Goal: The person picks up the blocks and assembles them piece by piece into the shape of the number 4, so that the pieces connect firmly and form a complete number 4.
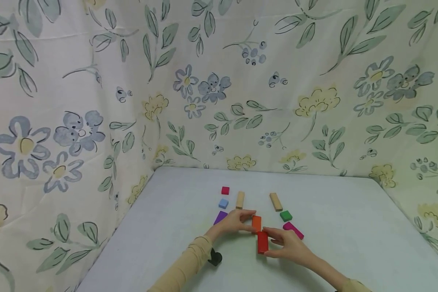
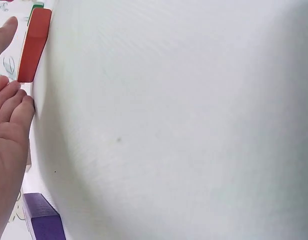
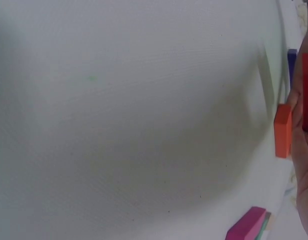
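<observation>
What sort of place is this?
Probably a staged tabletop recording spot, though the wider room isn't visible: a plain white table, floral fabric hung behind it and along the left, and small coloured blocks set out on top.

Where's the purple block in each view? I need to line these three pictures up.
Head: purple block right of bottom centre, just beside the left hand.
Left wrist: purple block in the bottom left corner, cut off by the lower edge.
Right wrist: purple block as a dark sliver near the right edge, above centre.
Shared landmark: the orange block, in all three views.
</observation>
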`<state>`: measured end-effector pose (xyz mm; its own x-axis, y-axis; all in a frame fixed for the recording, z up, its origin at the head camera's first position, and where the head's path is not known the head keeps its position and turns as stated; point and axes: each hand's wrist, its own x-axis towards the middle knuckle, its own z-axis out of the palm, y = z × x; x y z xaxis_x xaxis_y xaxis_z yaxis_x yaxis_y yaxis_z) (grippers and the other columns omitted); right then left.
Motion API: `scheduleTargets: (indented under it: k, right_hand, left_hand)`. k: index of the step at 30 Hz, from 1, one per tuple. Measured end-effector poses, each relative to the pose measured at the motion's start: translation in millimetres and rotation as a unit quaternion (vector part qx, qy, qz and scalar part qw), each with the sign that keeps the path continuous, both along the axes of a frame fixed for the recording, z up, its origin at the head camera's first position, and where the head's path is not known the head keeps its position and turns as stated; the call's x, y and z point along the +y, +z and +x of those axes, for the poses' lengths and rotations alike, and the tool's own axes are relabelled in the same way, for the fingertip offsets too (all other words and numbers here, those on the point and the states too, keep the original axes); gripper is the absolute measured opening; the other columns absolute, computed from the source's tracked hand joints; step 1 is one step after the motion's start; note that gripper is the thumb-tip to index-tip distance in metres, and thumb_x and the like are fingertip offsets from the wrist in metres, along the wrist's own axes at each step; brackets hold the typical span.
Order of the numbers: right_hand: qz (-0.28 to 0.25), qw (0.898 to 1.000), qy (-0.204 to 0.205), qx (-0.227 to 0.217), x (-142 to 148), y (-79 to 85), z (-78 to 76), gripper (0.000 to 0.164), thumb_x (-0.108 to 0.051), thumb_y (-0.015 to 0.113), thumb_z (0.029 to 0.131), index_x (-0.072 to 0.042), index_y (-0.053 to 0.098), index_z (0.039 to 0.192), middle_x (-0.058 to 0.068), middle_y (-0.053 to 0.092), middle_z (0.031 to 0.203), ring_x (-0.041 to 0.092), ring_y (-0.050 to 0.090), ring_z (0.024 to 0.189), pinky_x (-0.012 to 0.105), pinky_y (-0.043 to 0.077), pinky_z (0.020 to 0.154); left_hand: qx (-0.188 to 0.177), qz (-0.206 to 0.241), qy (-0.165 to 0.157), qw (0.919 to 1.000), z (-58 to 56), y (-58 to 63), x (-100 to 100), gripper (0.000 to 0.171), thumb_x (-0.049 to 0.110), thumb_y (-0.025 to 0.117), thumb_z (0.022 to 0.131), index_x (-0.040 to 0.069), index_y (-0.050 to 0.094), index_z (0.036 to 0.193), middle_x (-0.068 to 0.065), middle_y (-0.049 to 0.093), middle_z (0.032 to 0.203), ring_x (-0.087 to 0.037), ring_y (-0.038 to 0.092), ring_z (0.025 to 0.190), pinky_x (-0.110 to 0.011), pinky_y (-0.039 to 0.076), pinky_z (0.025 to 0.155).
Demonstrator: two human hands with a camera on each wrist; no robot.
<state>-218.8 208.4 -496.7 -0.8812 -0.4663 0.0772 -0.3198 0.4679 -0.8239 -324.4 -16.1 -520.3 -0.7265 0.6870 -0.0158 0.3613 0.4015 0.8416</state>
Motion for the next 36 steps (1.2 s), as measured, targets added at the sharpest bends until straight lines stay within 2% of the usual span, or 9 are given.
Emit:
scheduleTargets:
  k: [3, 9, 13, 18, 22, 29, 36]
  right_hand:
    - [0.005, 1.0, -0.003, -0.002, -2.1, -0.9, -0.6, 0.07, -0.03, 0.078, 0.078, 0.005, 0.051, 0.132, 0.022, 0.057, 0.131, 0.037, 0.058, 0.116, 0.033, 0.055, 0.083]
    - [0.016, 1.0, -0.007, 0.007, -5.0, -2.1, 0.2, 0.069, -0.03, 0.077, 0.078, 0.005, 0.051, 0.132, 0.023, 0.058, 0.13, 0.038, 0.058, 0.115, 0.033, 0.055, 0.082]
    - [0.016, 1.0, -0.008, 0.011, -6.7, -3.0, 0.2, 0.068, -0.03, 0.077, 0.079, 0.004, 0.051, 0.132, 0.022, 0.059, 0.129, 0.038, 0.058, 0.115, 0.033, 0.055, 0.082]
    - [0.021, 1.0, -0.014, 0.016, -7.0, -4.5, -0.1, 0.069, -0.03, 0.077, 0.078, 0.005, 0.051, 0.132, 0.023, 0.058, 0.129, 0.038, 0.058, 0.115, 0.033, 0.055, 0.081]
    - [0.015, 1.0, -0.02, 0.012, -6.4, -5.7, 0.2, 0.07, -0.029, 0.078, 0.078, 0.008, 0.051, 0.131, 0.026, 0.056, 0.13, 0.039, 0.057, 0.116, 0.032, 0.055, 0.082]
    - [0.019, 0.999, -0.029, -0.007, -6.4, -9.7, -1.0, 0.071, -0.029, 0.078, 0.077, 0.008, 0.051, 0.131, 0.025, 0.057, 0.13, 0.04, 0.057, 0.116, 0.031, 0.055, 0.083]
    - [0.03, 0.999, -0.03, -0.002, -7.6, -14.0, -2.2, 0.071, -0.03, 0.078, 0.077, 0.008, 0.051, 0.131, 0.025, 0.057, 0.13, 0.039, 0.056, 0.117, 0.031, 0.054, 0.084]
  left_hand:
    - [-0.003, 0.012, 0.005, 0.9999, 0.8, -0.8, -1.2, 0.064, 0.024, 0.073, 0.083, 0.008, 0.047, 0.139, -0.004, 0.049, 0.144, -0.018, 0.045, 0.133, -0.026, 0.042, 0.104]
    - [0.019, 0.037, 0.018, 0.999, 6.4, 1.1, 0.0, 0.058, 0.024, 0.069, 0.087, 0.009, 0.048, 0.139, -0.002, 0.05, 0.143, -0.019, 0.048, 0.131, -0.026, 0.043, 0.103]
    - [0.015, 0.062, 0.024, 0.9977, 12.8, 6.3, 2.1, 0.053, 0.023, 0.065, 0.09, 0.011, 0.048, 0.139, -0.001, 0.051, 0.142, -0.022, 0.049, 0.13, -0.026, 0.043, 0.102]
    - [0.009, 0.073, 0.013, 0.9972, 22.0, 14.0, 2.6, 0.047, 0.019, 0.065, 0.09, 0.01, 0.053, 0.135, -0.001, 0.056, 0.137, -0.019, 0.053, 0.127, -0.024, 0.045, 0.1]
    - [0.004, 0.067, 0.005, 0.9977, 26.8, 15.0, 0.7, 0.044, 0.019, 0.065, 0.09, 0.009, 0.056, 0.132, -0.003, 0.059, 0.133, -0.016, 0.055, 0.123, -0.024, 0.046, 0.099]
    - [0.015, 0.039, -0.006, 0.9991, 29.7, 9.5, -2.5, 0.04, 0.023, 0.067, 0.089, 0.012, 0.061, 0.127, -0.002, 0.065, 0.125, -0.011, 0.06, 0.114, -0.021, 0.048, 0.095]
    - [0.026, 0.027, -0.022, 0.999, 30.7, 8.4, -6.3, 0.042, 0.025, 0.068, 0.088, 0.014, 0.061, 0.128, 0.0, 0.063, 0.128, -0.009, 0.058, 0.118, -0.019, 0.047, 0.095]
